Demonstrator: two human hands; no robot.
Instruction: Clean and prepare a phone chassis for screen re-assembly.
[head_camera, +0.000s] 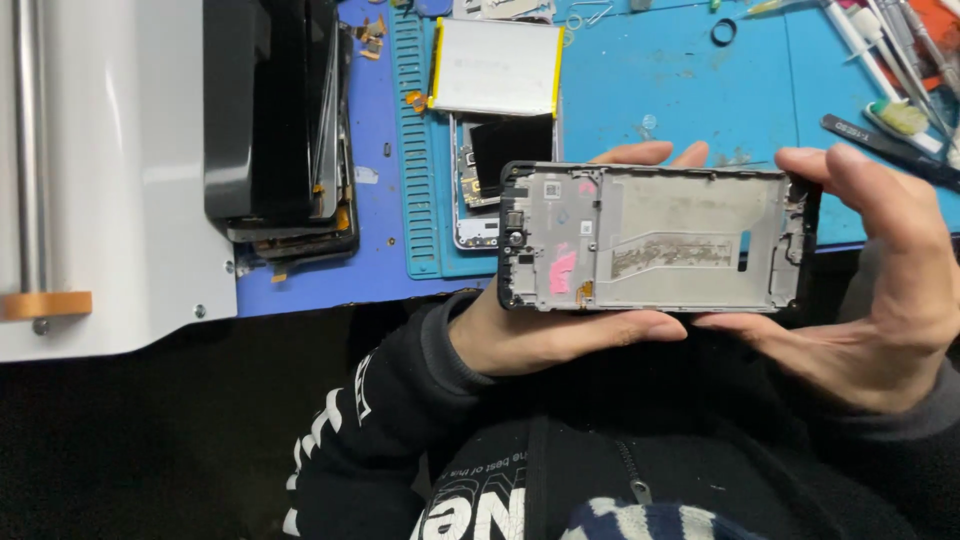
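I hold an opened phone frame (655, 238) level in front of me, its bare metal inside facing up, with a pink patch at its left end. My left hand (540, 335) grips it from below, thumb along the lower edge and fingertips showing over the top edge. My right hand (880, 300) clasps the right end, index finger curled over the top right corner. Behind the frame on the blue mat (680, 80) lie a flat silver battery (497, 66) with yellow edges and another opened phone (490, 180).
A stack of dark phone screens (285, 130) sits at the left on the mat. A white machine (110, 170) fills the far left. Tweezers and several tools (890, 70) lie at the top right, with a small black ring (723, 32) nearby.
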